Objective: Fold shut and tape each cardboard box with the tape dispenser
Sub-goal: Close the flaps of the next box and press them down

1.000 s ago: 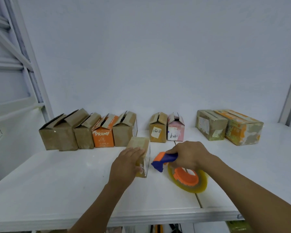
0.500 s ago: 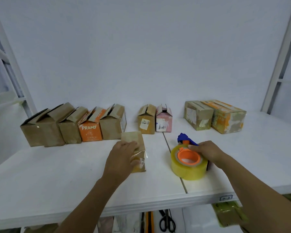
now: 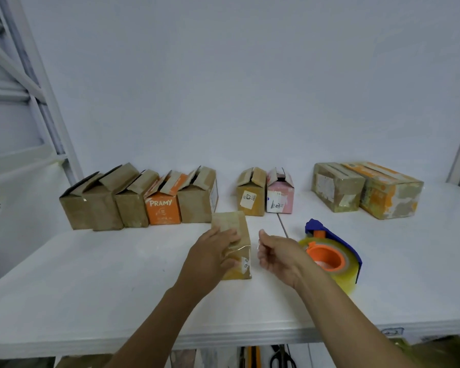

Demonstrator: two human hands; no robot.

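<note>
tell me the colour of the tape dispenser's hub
Orange: the hub shows best in the head view.

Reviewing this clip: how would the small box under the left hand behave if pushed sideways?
Being small and cardboard, the small brown box is probably light and would slide easily on the smooth white table. It seems taller than wide, so a high push may tip it. Its glossy taped surface could be slippery to grip.
</note>
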